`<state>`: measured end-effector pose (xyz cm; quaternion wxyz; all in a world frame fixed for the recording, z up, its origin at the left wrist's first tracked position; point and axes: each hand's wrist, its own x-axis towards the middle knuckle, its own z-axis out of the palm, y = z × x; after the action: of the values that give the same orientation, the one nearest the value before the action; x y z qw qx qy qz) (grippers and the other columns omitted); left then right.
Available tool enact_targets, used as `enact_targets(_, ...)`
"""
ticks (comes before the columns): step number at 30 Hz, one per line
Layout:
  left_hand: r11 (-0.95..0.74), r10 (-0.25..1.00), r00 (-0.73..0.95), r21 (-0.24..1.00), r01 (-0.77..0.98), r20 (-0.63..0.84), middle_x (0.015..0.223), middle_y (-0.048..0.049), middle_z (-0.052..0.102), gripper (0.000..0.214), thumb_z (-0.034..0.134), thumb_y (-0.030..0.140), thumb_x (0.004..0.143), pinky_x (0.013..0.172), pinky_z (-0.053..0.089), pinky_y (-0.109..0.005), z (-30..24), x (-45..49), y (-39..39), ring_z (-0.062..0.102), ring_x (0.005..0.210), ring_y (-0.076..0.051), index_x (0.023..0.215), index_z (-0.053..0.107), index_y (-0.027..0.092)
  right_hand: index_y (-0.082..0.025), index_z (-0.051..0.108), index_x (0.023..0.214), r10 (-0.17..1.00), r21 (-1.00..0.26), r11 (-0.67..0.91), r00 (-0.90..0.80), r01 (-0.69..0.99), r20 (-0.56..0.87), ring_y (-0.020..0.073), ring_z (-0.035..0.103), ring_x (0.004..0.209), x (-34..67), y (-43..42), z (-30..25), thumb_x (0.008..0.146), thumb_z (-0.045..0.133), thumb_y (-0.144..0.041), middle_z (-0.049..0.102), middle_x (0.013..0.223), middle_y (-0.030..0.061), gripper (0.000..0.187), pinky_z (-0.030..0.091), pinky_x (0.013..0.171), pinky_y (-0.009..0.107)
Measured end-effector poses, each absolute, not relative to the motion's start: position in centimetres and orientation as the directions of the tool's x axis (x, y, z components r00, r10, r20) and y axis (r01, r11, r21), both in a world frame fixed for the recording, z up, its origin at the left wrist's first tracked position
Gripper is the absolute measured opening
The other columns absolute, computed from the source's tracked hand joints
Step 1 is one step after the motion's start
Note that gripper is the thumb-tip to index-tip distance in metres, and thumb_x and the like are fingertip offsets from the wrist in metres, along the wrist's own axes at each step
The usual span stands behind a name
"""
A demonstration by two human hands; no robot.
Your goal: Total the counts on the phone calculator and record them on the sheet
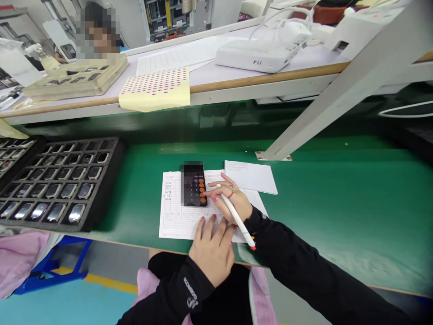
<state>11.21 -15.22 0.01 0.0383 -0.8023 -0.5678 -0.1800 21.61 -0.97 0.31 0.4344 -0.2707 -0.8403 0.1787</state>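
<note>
My right hand holds a white pen, one fingertip at the phone in frame centre; my left hand lies flat on the form. This pen, I judge, may hinder fingers, causing wrong keypress.

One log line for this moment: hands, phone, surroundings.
left hand: touching form | right hand: holds white pen, fingertip at phone | phone: on form, calculator showing | foam tray: left of form, on green bench
</note>
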Motion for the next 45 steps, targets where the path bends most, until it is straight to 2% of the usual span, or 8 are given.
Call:
enact_targets(7, -0.354, 0.897, 0.289, 0.151, 0.923, 0.336, 0.136, -0.0004, 0.053, 0.045, 0.050, 0.033, 0.088, 0.111, 0.031, -0.043, -0.1, 11.3, -15.2, 0.044, 0.126, -0.024, 0.131, 0.051, 0.022, -0.026, 0.059, 0.082, 0.585, -0.513, 0.809, -0.476, 0.286, 0.657, 0.0216, 0.068, 0.092, 21.3, -1.0, 0.5, 0.082, 0.052, -0.020, 0.075, 0.081, -0.0013, 0.009, 0.036, 0.107, 0.055)
enact_targets(16, -0.352, 0.898, 0.294, 0.134, 0.926, 0.327, 0.143, 0.0011, 0.046, 0.046, 0.047, 0.032, 0.090, 0.112, 0.029, -0.045, 0.1, 11.3, -15.2, 0.041, 0.129, -0.025, 0.135, 0.048, 0.023, -0.025, 0.057, 0.074, 0.773, -0.746, 0.633, -0.213, 0.208, 0.597, 0.0210, 0.068, 0.085, 21.5, -0.8, 0.4, 0.094, 0.040, -0.032, 0.074, 0.074, 0.0010, 0.027, 0.040, 0.104, 0.051)
enact_targets(22, -0.389, 0.886, 0.336, 0.115, 0.914, 0.320, 0.146, 0.0023, 0.042, 0.045, 0.043, 0.030, 0.092, 0.113, 0.026, -0.046, -0.2, 12.0, -15.1, 0.039, 0.131, -0.026, 0.136, 0.046, 0.022, -0.025, 0.056, 0.069, 0.815, -0.796, 0.580, -0.124, 0.174, 0.567, 0.0219, 0.068, 0.081, 21.4, -0.8, 1.1, 0.094, 0.039, -0.037, 0.072, 0.067, 0.0008, 0.033, 0.042, 0.101, 0.050)
enact_targets(30, -0.381, 0.891, 0.320, 0.147, 0.913, 0.321, 0.145, 0.0023, 0.043, 0.044, 0.042, 0.029, 0.092, 0.113, 0.025, -0.046, -0.1, 12.3, -15.0, 0.038, 0.132, -0.025, 0.135, 0.047, 0.023, -0.025, 0.052, 0.071, 0.786, -0.814, 0.579, 0.239, 0.037, 0.570, 0.0238, 0.068, 0.071, 22.8, 1.0, 2.6, 0.088, 0.040, -0.036, 0.068, 0.065, 0.0026, 0.024, 0.048, 0.089, 0.050)
enact_targets(32, -0.377, 0.893, 0.311, 0.163, 0.912, 0.326, 0.143, 0.0010, 0.045, 0.043, 0.042, 0.030, 0.092, 0.113, 0.025, -0.047, -0.2, 12.4, -14.9, 0.038, 0.131, -0.026, 0.134, 0.048, 0.021, -0.024, 0.052, 0.076, 0.800, -0.807, 0.590, 0.124, 0.013, 0.587, 0.0234, 0.068, 0.074, 22.4, 0.5, 2.3, 0.088, 0.041, -0.034, 0.070, 0.071, 0.0033, 0.019, 0.049, 0.087, 0.049)
enact_targets(34, -0.375, 0.893, 0.303, 0.177, 0.910, 0.334, 0.139, -0.0009, 0.049, 0.042, 0.044, 0.031, 0.091, 0.112, 0.025, -0.047, -0.4, 12.6, -14.9, 0.041, 0.128, -0.028, 0.131, 0.051, 0.019, -0.024, 0.053, 0.081, 0.796, -0.795, 0.603, -0.116, 0.070, 0.594, 0.0228, 0.068, 0.083, 21.6, -0.2, 1.8, 0.088, 0.044, -0.030, 0.073, 0.081, 0.0042, 0.012, 0.048, 0.089, 0.048)
enact_targets(38, -0.381, 0.888, 0.302, 0.189, 0.905, 0.345, 0.117, -0.0044, 0.063, 0.035, 0.050, 0.030, 0.087, 0.108, 0.031, -0.047, -0.4, 12.8, -14.9, 0.048, 0.117, -0.029, 0.119, 0.058, 0.018, -0.025, 0.054, 0.085, 0.622, -0.593, 0.766, -0.522, 0.249, 0.584, 0.0231, 0.062, 0.102, 19.7, -1.5, 0.6, 0.081, 0.055, -0.020, 0.074, 0.098, 0.0031, 0.006, 0.041, 0.099, 0.050)
enact_targets(45, -0.363, 0.908, 0.284, 0.239, 0.901, 0.308, 0.100, -0.0039, 0.065, 0.024, 0.051, 0.027, 0.085, 0.099, 0.039, -0.044, 0.0, 12.8, -14.9, 0.054, 0.102, -0.026, 0.106, 0.060, 0.018, -0.024, 0.050, 0.093, 0.478, -0.468, 0.849, -0.735, 0.245, 0.482, 0.0245, 0.055, 0.116, 18.8, -1.4, -0.1, 0.080, 0.060, -0.027, 0.070, 0.112, 0.0034, 0.017, 0.028, 0.110, 0.057)
